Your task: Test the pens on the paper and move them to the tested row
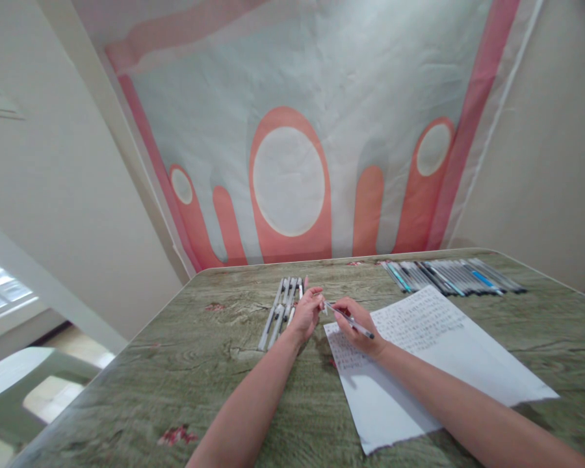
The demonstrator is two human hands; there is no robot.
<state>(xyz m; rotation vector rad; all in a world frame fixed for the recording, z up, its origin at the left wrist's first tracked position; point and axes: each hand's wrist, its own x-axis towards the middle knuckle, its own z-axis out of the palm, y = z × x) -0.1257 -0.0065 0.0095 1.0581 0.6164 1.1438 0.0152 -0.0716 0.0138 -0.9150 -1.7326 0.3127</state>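
Note:
My right hand (pixel 358 325) is closed round a clear pen (pixel 353 322) with a dark end, over the left edge of a large white sheet (pixel 433 364) covered partly in handwriting. Just left of the pen's tip is my left hand (pixel 308 313), its fingers bent and pinched together near a small pale piece too small to make out. Beside and partly behind my left hand, a group of clear pens (pixel 277 312) with dark ends lies on the wooden-patterned table (pixel 175 390).
A long row of pens (pixel 448 278), some teal or blue, lies at the back right, beyond the sheet. Behind the table hangs a pink and grey backdrop (pixel 292 78). A white chair (pixel 19 377) stands at the left.

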